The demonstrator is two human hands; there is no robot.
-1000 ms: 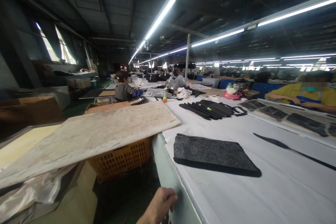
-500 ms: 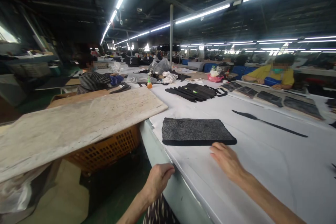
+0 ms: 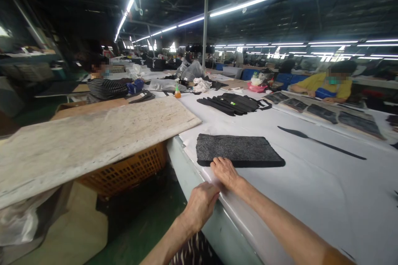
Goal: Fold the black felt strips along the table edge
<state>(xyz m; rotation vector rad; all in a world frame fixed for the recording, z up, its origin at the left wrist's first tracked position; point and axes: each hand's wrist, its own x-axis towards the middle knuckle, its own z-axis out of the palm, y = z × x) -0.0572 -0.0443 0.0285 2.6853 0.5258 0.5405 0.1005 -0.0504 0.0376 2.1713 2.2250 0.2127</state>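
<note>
A dark grey knitted piece with a black band along its near edge lies flat on the white-covered table. The fingertips of my right hand rest on that band toward its left end, fingers bent slightly and not wrapped round it. Just nearer to me, my left hand is closed at the table's edge, its thumb and fingers pressed together. Whatever it may pinch is hidden. Both hands are close together, the right one farther in over the tabletop.
A pale board juts in at left above an orange crate. Black folded pieces and a long black strip lie farther back. A small orange bottle stands beyond. Co-workers sit at left and right.
My right hand has slid left along the piece's near edge. My left hand has moved slightly up and to the right, so the two hands are now close. The piece lies as before.
</note>
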